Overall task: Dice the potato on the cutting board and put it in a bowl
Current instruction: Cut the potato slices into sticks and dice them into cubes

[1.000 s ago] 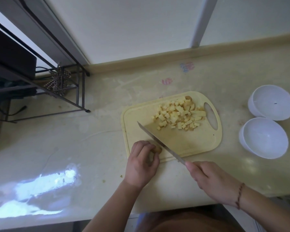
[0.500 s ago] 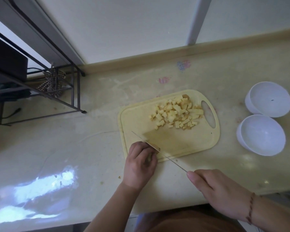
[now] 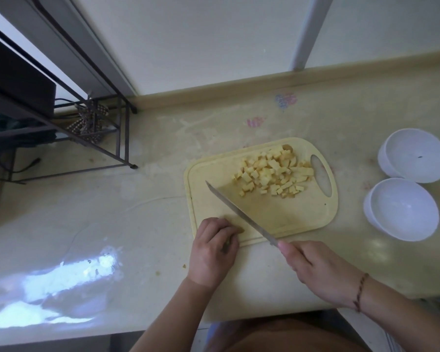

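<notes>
A pale yellow cutting board (image 3: 302,214) lies on the counter. A heap of diced potato (image 3: 272,174) sits at its far right, near the handle hole. My left hand (image 3: 215,250) curls over a small remaining potato piece (image 3: 240,230) at the board's near left corner; most of that piece is hidden under my fingers. My right hand (image 3: 315,270) grips the handle of a long knife (image 3: 239,213). The blade runs diagonally across the board just right of my left fingers. Two white bowls, one nearer (image 3: 401,209) and one farther (image 3: 414,154), stand right of the board.
A dark metal rack (image 3: 92,128) stands on the counter at the left, with a patterned object under it. The counter's front edge runs just below my hands. Faded coloured stains mark the counter (image 3: 137,224) behind the board. A few crumbs lie left of my left wrist.
The knife came down at my left fingers half a second ago and now sits slightly to their right with the tip lifted. The potato heap and bowls have not moved.
</notes>
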Motion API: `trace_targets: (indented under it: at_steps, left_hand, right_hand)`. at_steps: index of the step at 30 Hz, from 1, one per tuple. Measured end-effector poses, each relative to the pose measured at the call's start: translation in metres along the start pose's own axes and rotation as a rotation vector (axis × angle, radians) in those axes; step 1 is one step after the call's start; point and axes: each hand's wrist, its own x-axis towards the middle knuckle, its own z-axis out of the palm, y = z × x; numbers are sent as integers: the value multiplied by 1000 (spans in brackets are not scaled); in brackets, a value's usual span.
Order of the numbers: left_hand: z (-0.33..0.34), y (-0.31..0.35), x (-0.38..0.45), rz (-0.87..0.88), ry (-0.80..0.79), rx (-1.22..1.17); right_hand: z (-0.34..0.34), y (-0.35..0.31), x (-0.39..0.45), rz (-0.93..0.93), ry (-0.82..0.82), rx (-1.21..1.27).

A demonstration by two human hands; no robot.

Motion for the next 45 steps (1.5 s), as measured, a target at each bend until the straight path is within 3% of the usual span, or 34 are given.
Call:
trace_targets:
  at_steps: [31, 38, 41, 45]
  left_hand:
    - [-8, -3, -4, -37, -8, -59]
    - [-44, -15, -16, -156, 67, -46]
    - [-48, -18, 3, -131, -40, 4]
    - [-39, -23, 32, 94, -321, 111]
  right_hand:
    - [18, -13, 7, -127, 7, -130]
    - [3, -10, -19, -159, 13, -73]
    - [-9, -3, -28, -137, 50, -38]
    - [-25, 9, -36, -33, 128, 40]
